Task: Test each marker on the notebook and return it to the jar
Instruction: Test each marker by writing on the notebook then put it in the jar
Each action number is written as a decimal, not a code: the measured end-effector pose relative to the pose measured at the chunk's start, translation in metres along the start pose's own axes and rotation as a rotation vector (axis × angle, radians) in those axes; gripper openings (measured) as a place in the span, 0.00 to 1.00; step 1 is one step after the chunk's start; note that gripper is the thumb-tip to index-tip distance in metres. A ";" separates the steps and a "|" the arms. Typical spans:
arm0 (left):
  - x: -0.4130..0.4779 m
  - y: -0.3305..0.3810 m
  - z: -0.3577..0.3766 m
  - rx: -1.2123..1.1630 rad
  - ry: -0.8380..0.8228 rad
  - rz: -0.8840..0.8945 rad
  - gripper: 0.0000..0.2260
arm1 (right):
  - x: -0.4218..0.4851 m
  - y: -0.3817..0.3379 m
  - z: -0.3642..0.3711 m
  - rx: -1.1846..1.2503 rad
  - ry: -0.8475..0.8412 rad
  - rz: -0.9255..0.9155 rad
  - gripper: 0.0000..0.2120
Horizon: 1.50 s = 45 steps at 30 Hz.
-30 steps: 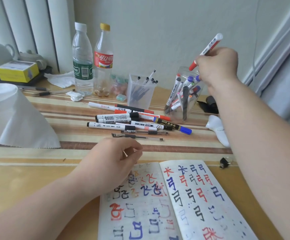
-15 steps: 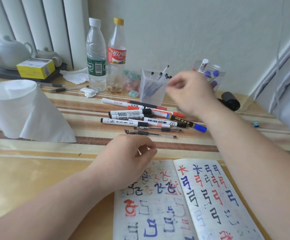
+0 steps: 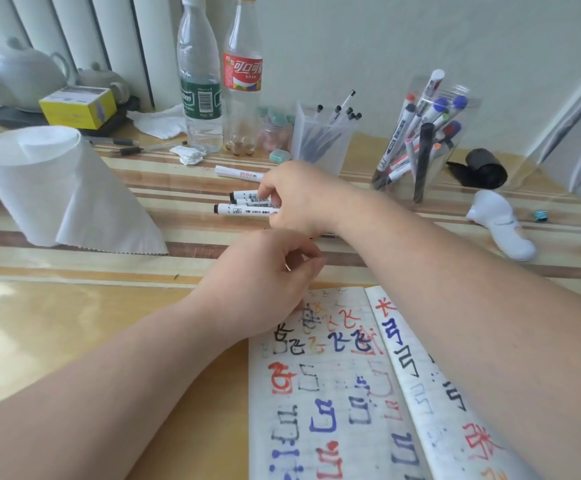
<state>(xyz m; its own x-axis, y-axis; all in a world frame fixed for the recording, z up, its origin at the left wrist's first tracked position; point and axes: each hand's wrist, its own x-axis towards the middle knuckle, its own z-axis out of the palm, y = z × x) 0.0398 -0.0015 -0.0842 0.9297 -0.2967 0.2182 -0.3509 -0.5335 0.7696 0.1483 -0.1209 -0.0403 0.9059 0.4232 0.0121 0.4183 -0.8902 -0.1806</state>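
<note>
An open notebook (image 3: pixel 334 393) covered in red, blue and black test marks lies at the near right. My left hand (image 3: pixel 261 289) rests on its upper left corner, fingers loosely curled, holding nothing I can see. Several white markers (image 3: pixel 238 173) lie in a row on the striped table beyond it. My right hand (image 3: pixel 299 199) reaches over them, and its fingertips and thumb pinch a white marker with a black cap (image 3: pixel 244 201). The clear jar (image 3: pixel 469 109), at the back right, is packed with markers standing upright.
A frosted pen cup (image 3: pixel 320 143) and two plastic bottles (image 3: pixel 200 81) stand behind the markers. A paper towel roll (image 3: pixel 50 188) sits at left, with a yellow box (image 3: pixel 77 105) and teapot (image 3: pixel 22 74) behind. A black roll (image 3: pixel 483 168) and a white object (image 3: pixel 500 226) lie at right.
My right hand dropped the red-capped marker into the jar, then swung left and down onto the row of markers on the table. My left hand stayed on the notebook.
</note>
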 end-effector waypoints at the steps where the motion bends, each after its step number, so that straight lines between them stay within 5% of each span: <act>1: 0.000 -0.001 0.000 -0.016 0.002 0.000 0.03 | -0.005 -0.001 -0.006 0.009 0.030 0.012 0.18; 4: 0.000 -0.001 -0.003 -0.045 0.016 -0.017 0.10 | -0.030 0.002 -0.027 0.182 0.273 0.101 0.04; 6: -0.001 0.001 -0.006 -0.038 0.025 -0.023 0.14 | -0.057 0.008 -0.035 0.530 0.346 0.168 0.04; 9: -0.002 0.005 -0.007 0.008 0.055 -0.016 0.15 | -0.106 0.013 -0.028 1.013 0.256 0.203 0.09; 13: -0.003 0.008 -0.008 0.041 0.060 0.001 0.19 | -0.143 0.014 -0.005 1.251 0.307 0.274 0.09; 17: -0.006 0.010 -0.008 0.039 -0.078 0.097 0.10 | -0.150 0.006 0.007 1.532 0.201 0.304 0.13; 21: -0.008 0.008 -0.011 0.004 -0.163 0.151 0.17 | -0.152 0.005 0.013 1.535 0.193 0.190 0.08; 28: -0.011 0.014 -0.013 -0.311 -0.398 0.150 0.22 | -0.162 0.014 0.011 1.578 0.247 0.052 0.13; 33: -0.004 0.007 -0.030 -0.425 -0.248 0.101 0.21 | -0.170 0.034 -0.002 1.606 0.455 0.098 0.08; 39: -0.005 0.002 -0.024 -0.308 -0.277 0.057 0.20 | -0.182 0.019 0.008 1.241 -0.284 0.011 0.04; 45: -0.008 0.011 -0.020 -0.347 -0.327 0.053 0.19 | -0.184 0.006 0.009 1.027 -0.164 0.057 0.04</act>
<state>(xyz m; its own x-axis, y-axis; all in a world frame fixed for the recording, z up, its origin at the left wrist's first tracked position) 0.0305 0.0114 -0.0655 0.8083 -0.5793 0.1053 -0.2871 -0.2317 0.9295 -0.0168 -0.2026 -0.0529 0.8704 0.4712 -0.1427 0.0482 -0.3699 -0.9278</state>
